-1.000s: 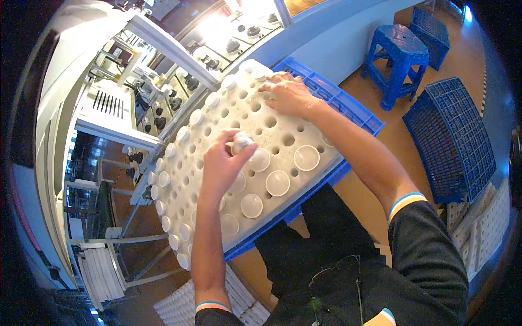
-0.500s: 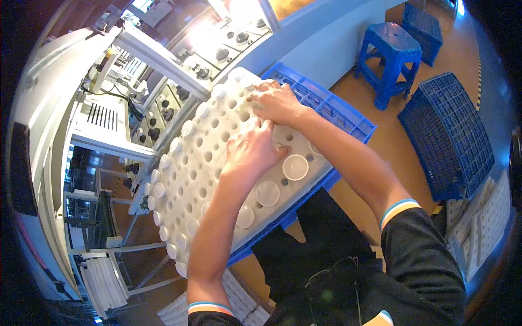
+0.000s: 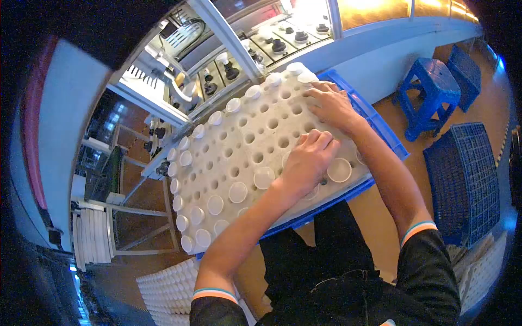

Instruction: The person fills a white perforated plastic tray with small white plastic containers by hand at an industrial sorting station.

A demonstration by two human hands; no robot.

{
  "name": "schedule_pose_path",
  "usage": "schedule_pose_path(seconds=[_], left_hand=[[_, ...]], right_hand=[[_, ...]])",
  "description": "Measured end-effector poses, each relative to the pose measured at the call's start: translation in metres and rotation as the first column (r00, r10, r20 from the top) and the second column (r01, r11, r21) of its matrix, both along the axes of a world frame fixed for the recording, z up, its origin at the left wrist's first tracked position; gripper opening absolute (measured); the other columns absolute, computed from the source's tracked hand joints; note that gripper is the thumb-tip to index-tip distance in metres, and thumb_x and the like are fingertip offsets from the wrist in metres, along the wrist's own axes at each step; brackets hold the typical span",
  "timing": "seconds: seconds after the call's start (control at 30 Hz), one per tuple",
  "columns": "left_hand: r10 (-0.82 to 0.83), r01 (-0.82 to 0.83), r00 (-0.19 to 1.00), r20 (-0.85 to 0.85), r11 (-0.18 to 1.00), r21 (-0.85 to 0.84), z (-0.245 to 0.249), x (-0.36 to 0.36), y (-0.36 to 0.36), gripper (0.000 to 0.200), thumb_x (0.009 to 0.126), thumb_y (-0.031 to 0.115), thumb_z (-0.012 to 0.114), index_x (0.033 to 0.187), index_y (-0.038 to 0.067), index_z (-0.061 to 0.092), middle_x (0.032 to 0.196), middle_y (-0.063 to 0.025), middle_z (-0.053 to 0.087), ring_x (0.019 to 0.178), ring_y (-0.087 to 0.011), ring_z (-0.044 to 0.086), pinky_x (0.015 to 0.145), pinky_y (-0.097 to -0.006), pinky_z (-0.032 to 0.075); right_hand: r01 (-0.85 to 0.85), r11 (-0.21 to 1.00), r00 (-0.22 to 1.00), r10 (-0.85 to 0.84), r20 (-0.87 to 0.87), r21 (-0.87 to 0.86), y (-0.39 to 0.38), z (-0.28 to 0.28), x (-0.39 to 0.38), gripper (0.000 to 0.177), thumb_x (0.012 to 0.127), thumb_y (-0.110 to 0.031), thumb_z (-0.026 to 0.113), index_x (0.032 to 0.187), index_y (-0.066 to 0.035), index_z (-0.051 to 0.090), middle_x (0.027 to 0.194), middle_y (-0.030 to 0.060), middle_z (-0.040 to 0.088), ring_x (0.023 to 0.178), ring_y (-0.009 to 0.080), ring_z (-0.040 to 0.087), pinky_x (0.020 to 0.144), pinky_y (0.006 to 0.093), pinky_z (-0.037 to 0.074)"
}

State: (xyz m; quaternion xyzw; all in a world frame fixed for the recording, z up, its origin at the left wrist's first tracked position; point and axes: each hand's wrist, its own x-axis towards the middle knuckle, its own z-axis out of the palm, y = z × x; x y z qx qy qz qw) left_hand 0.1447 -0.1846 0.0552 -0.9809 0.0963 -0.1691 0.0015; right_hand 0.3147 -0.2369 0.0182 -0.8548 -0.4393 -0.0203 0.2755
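A pale foam board [image 3: 217, 163] with rows of round holes lies in front of me, with white round cup-like pieces standing along its far and left edges. More such pieces, including a cup [image 3: 265, 177] and another cup [image 3: 237, 192], sit in rows nearer me. My left hand [image 3: 310, 163] is closed low over the board, fingers curled down; its palm hides what they grip, if anything. A cup [image 3: 286, 157] partly shows behind it. Near the far right corner, my right hand [image 3: 333, 106] has its fingers stretched out, fingertips beside a white cup [image 3: 307, 77].
Beneath the board is a blue plastic crate [image 3: 375, 127]. A blue stool [image 3: 432, 81] and a blue basket [image 3: 465, 182] stand on the floor to the right. Machinery with black knob-like parts [image 3: 278, 46] lies beyond a white frame. Stacked white trays [image 3: 168, 285] lie at lower left.
My view has turned left, so the board and both hands appear farther right. My left hand's fingers look more curled; my right hand stays by the far corner.
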Motion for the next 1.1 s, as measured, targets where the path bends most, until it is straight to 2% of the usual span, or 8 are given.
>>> schedule_pose_path(seconds=[0.1, 0.27, 0.4, 0.53, 0.7, 0.8, 1.03, 1.1], left_hand=[[-0.080, 0.085, 0.996, 0.029, 0.970, -0.228, -0.006, 0.003, 0.002, 0.034, 0.074, 0.009, 0.065, 0.107, 0.006, 0.060, 0.106, -0.0094, 0.059, 0.101, -0.0283, 0.056, 0.082, -0.0389, 0.050], [-0.068, -0.061, 0.981, -0.180, 0.778, -0.625, 0.014, -0.009, 0.009, 0.026, 0.083, 0.013, 0.063, 0.108, 0.007, 0.062, 0.107, -0.0113, 0.062, 0.102, -0.0303, 0.058, 0.089, -0.0391, 0.047], [-0.040, -0.015, 0.996, -0.082, 0.816, -0.578, 0.015, -0.034, 0.024, 0.028, 0.082, 0.013, 0.064, 0.109, 0.008, 0.063, 0.108, -0.0124, 0.063, 0.106, -0.0301, 0.058, 0.092, -0.0383, 0.046], [0.162, -0.208, 0.978, -0.131, 0.744, -0.635, 0.016, -0.066, 0.048, 0.029, 0.080, 0.011, 0.066, 0.108, 0.008, 0.064, 0.112, -0.0119, 0.062, 0.105, -0.0284, 0.059, 0.095, -0.0363, 0.044], [0.494, -0.421, 0.835, 0.244, 0.858, -0.295, 0.005, -0.103, 0.119, 0.035, 0.082, 0.021, 0.065, 0.115, 0.010, 0.061, 0.126, -0.0137, 0.054, 0.118, -0.0319, 0.049, 0.100, -0.0410, 0.039], [0.565, -0.626, 0.779, -0.272, 0.681, -0.380, -0.002, -0.128, 0.136, 0.045, 0.081, 0.032, 0.066, 0.119, 0.009, 0.059, 0.128, -0.0168, 0.051, 0.120, -0.0331, 0.048, 0.101, -0.0401, 0.038], [0.682, -0.730, 0.682, -0.263, 0.612, -0.304, 0.017, -0.144, 0.120, 0.050, 0.077, 0.035, 0.069, 0.119, 0.010, 0.059, 0.126, -0.0170, 0.053, 0.115, -0.0313, 0.052, 0.097, -0.0389, 0.041], [0.643, -0.774, 0.633, -0.432, 0.546, -0.321, 0.025, -0.148, 0.124, 0.052, 0.076, 0.035, 0.070, 0.119, 0.009, 0.059, 0.122, -0.0156, 0.056, 0.112, -0.0309, 0.054, 0.095, -0.0390, 0.043]], right_hand=[[-0.014, 0.999, 1.000, 0.014, -0.021, -0.033, -0.005, 0.007, 0.000, 0.041, 0.081, -0.026, 0.060, 0.122, -0.020, 0.059, 0.141, 0.0114, 0.041, 0.132, 0.0330, 0.033, 0.102, 0.0551, 0.030], [0.011, 0.999, 1.000, -0.011, -0.001, -0.045, -0.002, 0.003, 0.001, 0.041, 0.081, -0.026, 0.060, 0.122, -0.020, 0.059, 0.142, 0.0109, 0.041, 0.133, 0.0323, 0.032, 0.102, 0.0560, 0.029], [0.018, 0.998, 1.000, -0.018, -0.015, -0.057, -0.004, 0.007, -0.003, 0.040, 0.082, -0.026, 0.060, 0.122, -0.020, 0.059, 0.142, 0.0108, 0.040, 0.133, 0.0321, 0.032, 0.102, 0.0575, 0.029], [0.002, 0.999, 1.000, -0.003, -0.004, -0.042, -0.005, 0.003, 0.000, 0.039, 0.083, -0.027, 0.060, 0.122, -0.021, 0.058, 0.142, 0.0099, 0.040, 0.134, 0.0317, 0.031, 0.102, 0.0593, 0.029], [0.015, 1.000, 1.000, -0.014, 0.020, -0.011, -0.005, 0.003, -0.003, 0.037, 0.083, -0.027, 0.059, 0.119, -0.021, 0.060, 0.139, 0.0092, 0.043, 0.133, 0.0305, 0.031, 0.099, 0.0584, 0.031], [0.014, 0.999, 1.000, -0.013, 0.025, -0.042, -0.004, 0.004, -0.002, 0.037, 0.083, -0.026, 0.059, 0.120, -0.020, 0.060, 0.139, 0.0094, 0.043, 0.133, 0.0308, 0.031, 0.100, 0.0580, 0.030], [0.023, 0.997, 1.000, -0.022, 0.009, -0.068, -0.004, 0.006, -0.003, 0.040, 0.083, -0.026, 0.059, 0.122, -0.020, 0.058, 0.142, 0.0100, 0.040, 0.134, 0.0318, 0.032, 0.102, 0.0571, 0.030], [0.011, 0.998, 1.000, -0.010, 0.020, -0.063, -0.004, 0.007, -0.004, 0.040, 0.083, -0.027, 0.058, 0.122, -0.020, 0.058, 0.141, 0.0099, 0.041, 0.133, 0.0315, 0.032, 0.101, 0.0566, 0.030]])
